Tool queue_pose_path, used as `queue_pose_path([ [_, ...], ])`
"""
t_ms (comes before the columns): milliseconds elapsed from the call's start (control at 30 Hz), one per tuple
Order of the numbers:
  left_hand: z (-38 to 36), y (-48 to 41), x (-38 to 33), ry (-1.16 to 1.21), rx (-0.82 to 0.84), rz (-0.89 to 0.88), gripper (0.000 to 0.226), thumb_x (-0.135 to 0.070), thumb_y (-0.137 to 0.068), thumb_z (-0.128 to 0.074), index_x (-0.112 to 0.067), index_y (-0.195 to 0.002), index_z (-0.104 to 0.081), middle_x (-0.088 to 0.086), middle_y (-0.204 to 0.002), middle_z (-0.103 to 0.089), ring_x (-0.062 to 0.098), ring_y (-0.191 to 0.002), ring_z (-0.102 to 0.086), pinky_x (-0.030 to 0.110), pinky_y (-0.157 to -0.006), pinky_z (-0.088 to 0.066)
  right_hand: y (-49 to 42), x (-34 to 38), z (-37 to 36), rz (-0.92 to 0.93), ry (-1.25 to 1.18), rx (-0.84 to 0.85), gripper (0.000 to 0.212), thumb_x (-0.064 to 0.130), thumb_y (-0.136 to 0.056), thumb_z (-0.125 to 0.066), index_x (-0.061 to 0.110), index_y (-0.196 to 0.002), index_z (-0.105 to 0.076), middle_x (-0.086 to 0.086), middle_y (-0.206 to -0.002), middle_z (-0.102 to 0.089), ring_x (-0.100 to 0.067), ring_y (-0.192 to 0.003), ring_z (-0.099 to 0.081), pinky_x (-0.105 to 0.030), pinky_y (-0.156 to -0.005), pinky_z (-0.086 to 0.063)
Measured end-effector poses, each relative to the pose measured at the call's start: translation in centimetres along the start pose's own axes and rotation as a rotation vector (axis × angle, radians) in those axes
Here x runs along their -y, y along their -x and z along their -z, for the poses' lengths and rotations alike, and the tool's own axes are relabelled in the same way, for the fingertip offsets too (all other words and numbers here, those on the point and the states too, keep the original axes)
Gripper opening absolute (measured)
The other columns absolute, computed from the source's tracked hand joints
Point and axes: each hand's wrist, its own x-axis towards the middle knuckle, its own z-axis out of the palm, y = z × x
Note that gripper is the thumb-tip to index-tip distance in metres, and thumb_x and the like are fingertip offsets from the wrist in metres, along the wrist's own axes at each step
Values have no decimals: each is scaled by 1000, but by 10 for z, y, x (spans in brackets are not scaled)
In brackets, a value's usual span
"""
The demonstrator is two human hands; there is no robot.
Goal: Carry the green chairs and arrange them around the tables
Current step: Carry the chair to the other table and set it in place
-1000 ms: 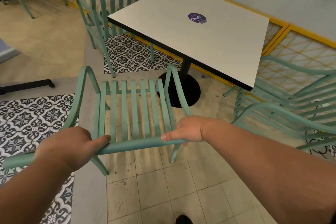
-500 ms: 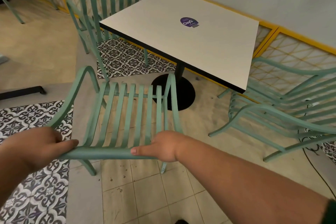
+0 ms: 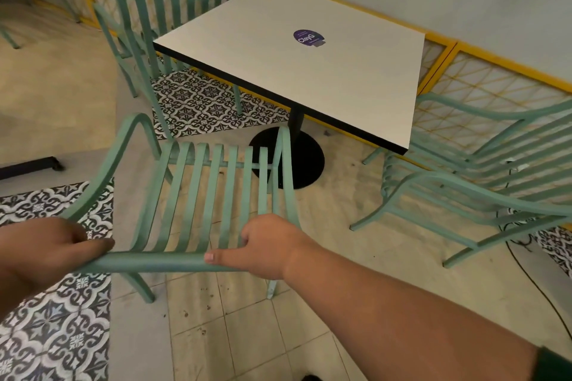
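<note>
Right hand (image 3: pixel 266 246) clamped on back rail of held chair (image 3: pixel 198 195) | left hand (image 3: pixel 46 252) gripping same rail (grip blurred, probably wrapped) | held chair just ahead of both hands, short of table (image 3: pixel 294 71) | far chair (image 3: pixel 173 9) beyond table in place; stacked chairs (image 3: pixel 483 182) off right hand unplaced.

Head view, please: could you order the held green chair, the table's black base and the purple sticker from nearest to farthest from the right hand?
1. The held green chair: the right hand grips its top rail, directly in front.
2. The black base: on the floor just beyond that chair.
3. The purple sticker: up on the table, towards its far side.
</note>
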Motion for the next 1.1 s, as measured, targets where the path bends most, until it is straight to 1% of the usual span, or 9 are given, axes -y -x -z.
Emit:
queue_pose_path([
  [100, 10, 14, -23, -88, 1, -38, 73, -91, -74, -26, -39, -76, -77, -5, -62, -64, 9, -66, -64, 35, -71, -54, 5, -2, -1, 2, -49, -74, 80, 92, -69, -51, 14, -74, -68, -1, -73, -65, -21, -69, -68, -45, -67, -63],
  [267, 35, 53, -100, -63, -69, 15, 35, -50, -93, -57, -34, -65, -69, -5, -55, -65, 13, -53, -65, 38, -68, -58, 8, -1, -7, 34, -115, -205, 70, 84, -65, -50, 17, -78, -68, -3, -82, -69, -20, -72, -68, -46, -66, -63],
  [400, 19, 85, -206, 63, 13, -99, 44, -59, -97, -43, -31, -74, -66, -7, -61, -66, 8, -58, -64, 34, -74, -54, 4, -2, -6, 7, -168, -195, 49, 71, -73, -62, 21, -74, -67, 1, -78, -68, -17, -73, -67, -42, -69, -62],
  [467, 1, 86, -237, -38, 7, -101, 53, -58, -101, -31, -29, -74, -65, -4, -63, -65, 11, -62, -62, 36, -78, -48, 0, -3, -5, 6, -233, -202, 40, 59, -78, -66, 20, -71, -67, -2, -78, -70, -18, -73, -67, -41, -71, -61],
  [600, -15, 81, -242, -224, -86, -38, 55, -52, -97, -24, -28, -68, -64, -4, -60, -60, 9, -58, -55, 35, -72, -37, -12, -27, 15, -70, -360, 59, 39, 57, -85, -67, 19, -86, -76, -3, -94, -76, -18, -87, -70, -37, -84, -56],
  [700, -20, 79, -240, -235, -128, -21, 51, -51, -93, -27, -28, -64, -61, -5, -57, -58, 8, -54, -52, 32, -73, -42, -23, -63, 31, -150, 40, 318, 59, 82, -78, -56, 30, -97, -75, 2, -109, -69, -21, -103, -61, -42, -101, -47],
  [833, -25, 75, -238, -236, -205, 14, 48, -52, -91, -32, -26, -61, -60, -4, -57, -54, 8, -54, -49, 32, -71, -43, -38, -74, 14, -288, -62, 431, 97, 90, -68, -58, 28, -143, -59, 0, -153, -50, -21, -135, -49, -45, -118, -34],
  [1033, -24, 71, -231, -219, -249, -23, 49, -52, -91, -34, -24, -61, -60, -4, -56, -54, 10, -53, -49, 33, -68, -36, -44, -64, 9, -258, 63, 415, 64, 60, -81, -50, 20, -127, -68, -5, -127, -64, -25, -115, -61, -42, -105, -47],
  [1100, -21, 71, -230, -221, -248, -48, 49, -52, -92, -32, -24, -62, -59, -4, -58, -54, 10, -55, -49, 34, -67, -34, -42, -64, 10, -260, 86, 410, 57, 53, -88, -48, 20, -131, -67, -6, -132, -62, -25, -119, -59, -43, -108, -46],
])
